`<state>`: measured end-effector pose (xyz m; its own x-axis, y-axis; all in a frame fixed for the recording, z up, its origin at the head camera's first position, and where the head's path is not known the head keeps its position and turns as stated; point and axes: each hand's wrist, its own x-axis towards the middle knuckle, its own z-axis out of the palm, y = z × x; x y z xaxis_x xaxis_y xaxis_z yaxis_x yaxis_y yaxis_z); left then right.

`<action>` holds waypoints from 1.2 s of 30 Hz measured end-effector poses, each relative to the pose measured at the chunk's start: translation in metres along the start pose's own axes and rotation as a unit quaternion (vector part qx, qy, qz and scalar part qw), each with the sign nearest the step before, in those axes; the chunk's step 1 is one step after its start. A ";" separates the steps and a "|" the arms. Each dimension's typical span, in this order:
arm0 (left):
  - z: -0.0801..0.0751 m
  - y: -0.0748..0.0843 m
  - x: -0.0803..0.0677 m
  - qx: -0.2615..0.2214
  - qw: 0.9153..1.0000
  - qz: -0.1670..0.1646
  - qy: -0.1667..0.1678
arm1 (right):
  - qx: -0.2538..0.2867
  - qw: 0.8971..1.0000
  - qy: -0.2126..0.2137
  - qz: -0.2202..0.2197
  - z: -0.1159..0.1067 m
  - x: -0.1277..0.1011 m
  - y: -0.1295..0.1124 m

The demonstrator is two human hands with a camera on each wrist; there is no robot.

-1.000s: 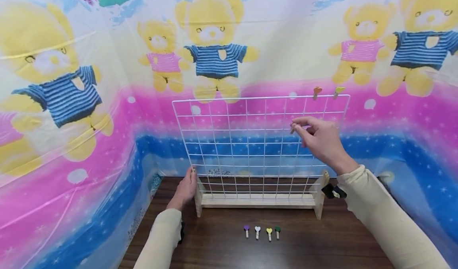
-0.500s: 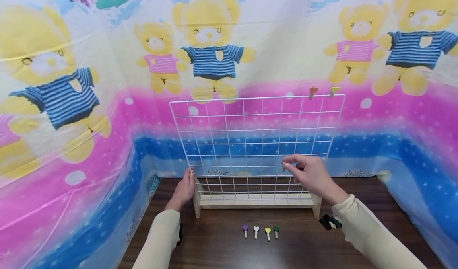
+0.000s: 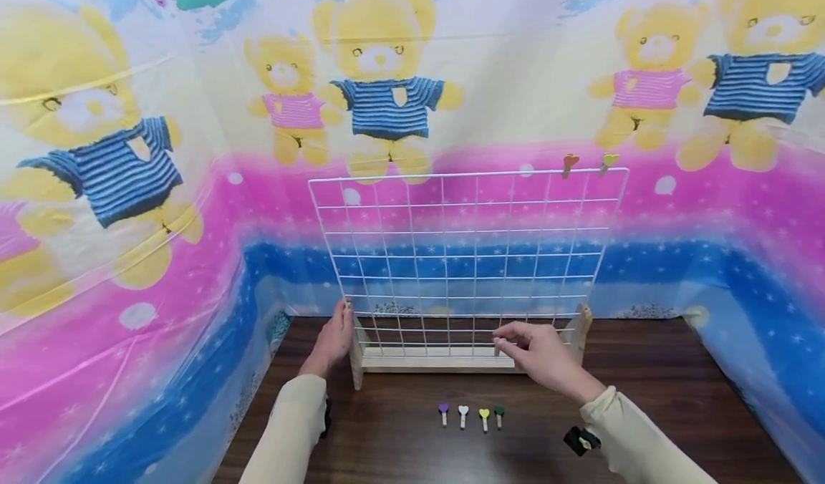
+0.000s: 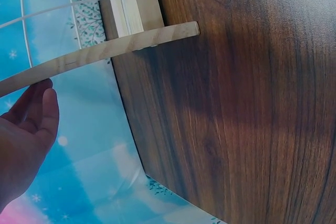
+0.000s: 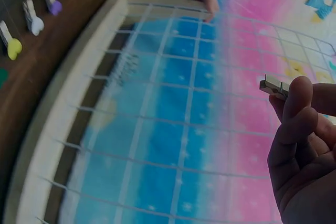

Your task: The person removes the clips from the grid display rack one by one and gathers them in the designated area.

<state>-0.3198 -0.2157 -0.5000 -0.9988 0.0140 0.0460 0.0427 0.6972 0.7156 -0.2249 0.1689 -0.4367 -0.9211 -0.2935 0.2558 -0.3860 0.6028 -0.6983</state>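
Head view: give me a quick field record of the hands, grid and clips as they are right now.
left hand: rests against the left side of the wire grid's wooden stand
right hand: pinches a small clip, low in front of the grid
wire grid: upright in wooden stand
clips on grid: two on the top wire
clips on table: four in a row
table: dark wood

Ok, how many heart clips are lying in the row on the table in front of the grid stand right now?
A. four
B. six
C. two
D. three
A: the head view shows a row of four heart clips on the table, purple, white, yellow and green.
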 end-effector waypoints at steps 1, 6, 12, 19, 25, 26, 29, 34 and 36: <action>0.000 0.000 0.000 0.000 1.000 -0.001 -0.001 | 0.006 1.000 -0.004 0.004 0.005 -0.001 0.002; 0.001 -0.001 0.000 -0.009 1.000 -0.005 0.000 | 0.025 0.999 -0.020 -0.004 0.026 -0.007 0.014; 0.000 0.000 0.001 -0.014 1.000 0.000 0.001 | 0.047 0.998 -0.043 -0.003 0.042 -0.012 0.027; 0.001 -0.001 0.001 -0.015 1.000 -0.007 -0.004 | 0.063 0.996 -0.059 0.006 0.045 -0.015 0.032; 0.001 -0.002 0.000 -0.013 1.000 -0.006 -0.002 | 0.067 0.996 -0.064 0.013 0.046 -0.016 0.035; 0.001 -0.002 -0.001 -0.013 1.000 -0.004 -0.001 | 0.068 0.996 -0.064 0.014 0.046 -0.016 0.036; 0.002 -0.003 -0.001 -0.011 1.000 -0.001 0.006 | 0.065 0.996 -0.064 0.018 0.047 -0.015 0.040; 0.003 -0.002 -0.001 -0.006 1.000 0.006 0.013 | 0.064 0.996 -0.058 0.026 0.048 -0.014 0.045; 0.002 -0.001 0.000 -0.007 1.000 0.006 0.012 | 0.063 0.996 -0.056 0.027 0.049 -0.013 0.046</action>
<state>-0.3198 -0.2151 -0.5024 -0.9975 0.0049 0.0700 0.0542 0.6870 0.7246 -0.2279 0.1646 -0.5050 -0.9260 -0.3485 0.1453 -0.3211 0.5243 -0.7887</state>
